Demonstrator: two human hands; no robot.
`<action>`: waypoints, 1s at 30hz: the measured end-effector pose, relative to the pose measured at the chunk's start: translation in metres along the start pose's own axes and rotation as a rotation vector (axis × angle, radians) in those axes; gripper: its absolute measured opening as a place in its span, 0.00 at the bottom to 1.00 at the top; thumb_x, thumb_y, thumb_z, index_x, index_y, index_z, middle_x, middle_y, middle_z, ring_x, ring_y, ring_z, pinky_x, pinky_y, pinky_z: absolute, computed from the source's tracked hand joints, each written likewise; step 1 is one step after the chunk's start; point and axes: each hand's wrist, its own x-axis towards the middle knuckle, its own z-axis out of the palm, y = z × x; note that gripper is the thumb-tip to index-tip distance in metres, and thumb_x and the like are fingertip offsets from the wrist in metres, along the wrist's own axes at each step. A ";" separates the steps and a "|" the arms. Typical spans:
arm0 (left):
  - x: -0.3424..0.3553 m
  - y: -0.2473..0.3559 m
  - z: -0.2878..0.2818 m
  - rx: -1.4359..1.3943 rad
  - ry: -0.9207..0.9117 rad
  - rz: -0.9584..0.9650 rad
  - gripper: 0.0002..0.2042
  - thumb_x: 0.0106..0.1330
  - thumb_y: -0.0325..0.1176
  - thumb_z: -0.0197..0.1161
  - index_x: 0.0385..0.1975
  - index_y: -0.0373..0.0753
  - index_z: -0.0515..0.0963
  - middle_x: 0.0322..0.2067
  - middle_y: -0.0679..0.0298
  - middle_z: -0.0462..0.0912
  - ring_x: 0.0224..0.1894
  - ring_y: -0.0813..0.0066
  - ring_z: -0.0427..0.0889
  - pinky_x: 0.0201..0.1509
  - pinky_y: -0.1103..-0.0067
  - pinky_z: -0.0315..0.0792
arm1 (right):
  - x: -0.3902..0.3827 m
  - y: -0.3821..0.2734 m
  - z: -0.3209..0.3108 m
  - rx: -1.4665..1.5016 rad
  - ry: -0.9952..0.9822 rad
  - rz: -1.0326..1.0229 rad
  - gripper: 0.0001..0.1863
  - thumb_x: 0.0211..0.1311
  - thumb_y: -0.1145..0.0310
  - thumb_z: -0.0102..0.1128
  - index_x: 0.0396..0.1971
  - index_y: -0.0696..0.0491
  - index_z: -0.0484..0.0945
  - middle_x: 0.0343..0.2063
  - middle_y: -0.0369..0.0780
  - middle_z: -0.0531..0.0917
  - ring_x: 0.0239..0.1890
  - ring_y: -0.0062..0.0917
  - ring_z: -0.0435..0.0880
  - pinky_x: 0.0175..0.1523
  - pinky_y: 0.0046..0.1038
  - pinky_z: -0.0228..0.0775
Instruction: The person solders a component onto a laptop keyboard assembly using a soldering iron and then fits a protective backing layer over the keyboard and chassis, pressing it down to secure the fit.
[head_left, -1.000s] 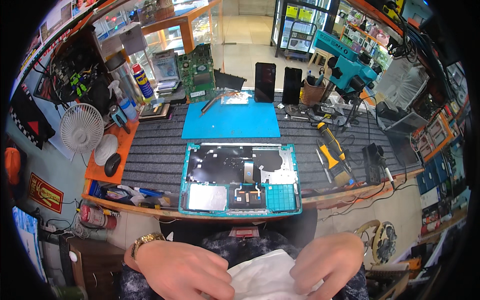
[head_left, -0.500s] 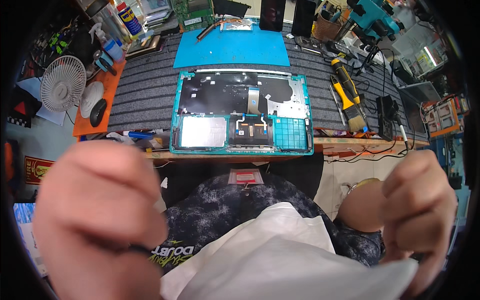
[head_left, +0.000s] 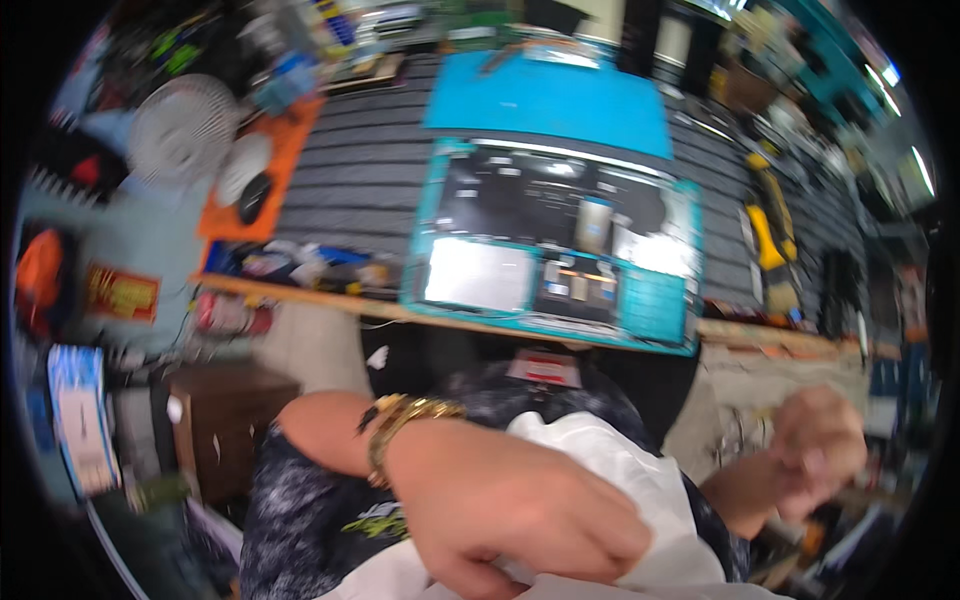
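My left hand (head_left: 530, 500), with a gold bracelet on its wrist, lies over my lap, its fingers curled into a white cloth (head_left: 590, 440). The cloth drapes over my dark patterned clothing and runs along the lower edge. To the right, my right hand (head_left: 818, 450) is raised with bent, closed fingers, apart from the visible cloth; blur hides whether it holds anything. Beyond both hands, a teal laptop housing (head_left: 425, 215) lies inside up at the table's near edge, showing black sheeting, the touchpad's back and a flat ribbon cable. Neither hand touches it.
A blue mat (head_left: 550, 100) lies behind the housing on a grey striped table cover (head_left: 340, 190). To the right is a yellow-handled brush (head_left: 770, 235). A white fan (head_left: 185, 130) and an orange board (head_left: 225, 215) stand left. A brown cabinet (head_left: 225, 425) is below.
My view has shifted left, so the table appears farther right. My left hand has swung from the left to the middle, onto the cloth. My right hand appears lower and farther away.
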 end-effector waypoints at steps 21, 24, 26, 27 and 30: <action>0.067 -0.060 0.052 -0.491 0.524 0.361 0.59 0.67 0.82 0.72 0.64 0.14 0.82 0.52 0.46 0.87 0.51 0.48 0.88 0.52 0.60 0.83 | -0.182 0.088 -0.162 -0.006 1.247 0.925 0.28 0.91 0.57 0.63 0.81 0.53 0.73 0.46 0.31 0.85 0.35 0.16 0.78 0.33 0.23 0.64; 0.069 -0.065 0.035 -0.474 0.486 0.320 0.57 0.66 0.80 0.74 0.62 0.15 0.84 0.52 0.47 0.87 0.50 0.50 0.88 0.51 0.62 0.83 | -0.173 0.107 -0.171 -0.038 1.349 0.838 0.23 0.89 0.54 0.68 0.71 0.52 0.78 0.46 0.36 0.86 0.33 0.19 0.80 0.33 0.27 0.67; 0.065 -0.061 0.001 -0.309 0.346 0.212 0.53 0.66 0.76 0.78 0.62 0.19 0.85 0.51 0.48 0.87 0.48 0.51 0.88 0.49 0.64 0.83 | -0.161 0.112 -0.173 -0.079 1.365 0.808 0.24 0.89 0.55 0.68 0.72 0.52 0.76 0.47 0.37 0.86 0.33 0.19 0.80 0.33 0.27 0.67; 0.061 -0.057 -0.015 -0.231 0.286 0.157 0.51 0.66 0.75 0.80 0.62 0.21 0.86 0.51 0.49 0.87 0.47 0.51 0.88 0.48 0.65 0.83 | -0.157 0.113 -0.174 -0.124 1.381 0.813 0.25 0.89 0.55 0.68 0.73 0.52 0.75 0.48 0.38 0.87 0.33 0.20 0.80 0.32 0.27 0.68; 0.044 -0.019 -0.053 -0.224 0.172 -0.130 0.47 0.76 0.73 0.68 0.65 0.23 0.87 0.53 0.48 0.86 0.52 0.51 0.86 0.56 0.63 0.79 | -0.149 0.119 -0.182 -0.220 1.391 0.775 0.26 0.88 0.56 0.69 0.75 0.52 0.74 0.46 0.37 0.87 0.30 0.19 0.79 0.31 0.26 0.66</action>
